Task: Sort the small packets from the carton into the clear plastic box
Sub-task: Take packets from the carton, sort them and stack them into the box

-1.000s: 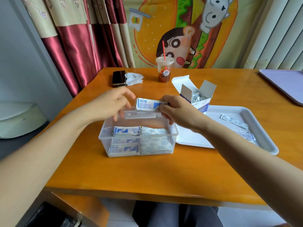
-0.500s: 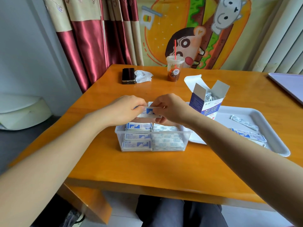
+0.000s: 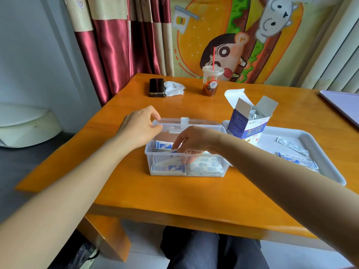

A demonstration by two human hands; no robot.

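The clear plastic box [image 3: 223, 164] stands in the middle of the wooden table, its lid [image 3: 186, 121] tipped open at the back. Stacks of small blue-and-white packets [image 3: 168, 168] fill it. My right hand [image 3: 194, 141] reaches down into the box, fingertips pinching a packet [image 3: 173, 151] at the top of the left stack. My left hand [image 3: 139, 126] rests at the box's back left corner, thumb and fingers on the rim by the lid. The open blue-and-white carton [image 3: 245, 124] stands just right of the box with packets showing inside.
A white tray [image 3: 330, 162] on the right carries the carton and a few loose packets [image 3: 297, 162]. At the back of the table are a black phone [image 3: 156, 87], a crumpled tissue [image 3: 174, 88] and an iced drink cup [image 3: 211, 80]. A lilac tray [image 3: 343, 105] lies far right.
Both hands held one packet above the box; now the right hand has lowered it into the box and the left hand has let go and moved to the back left rim.
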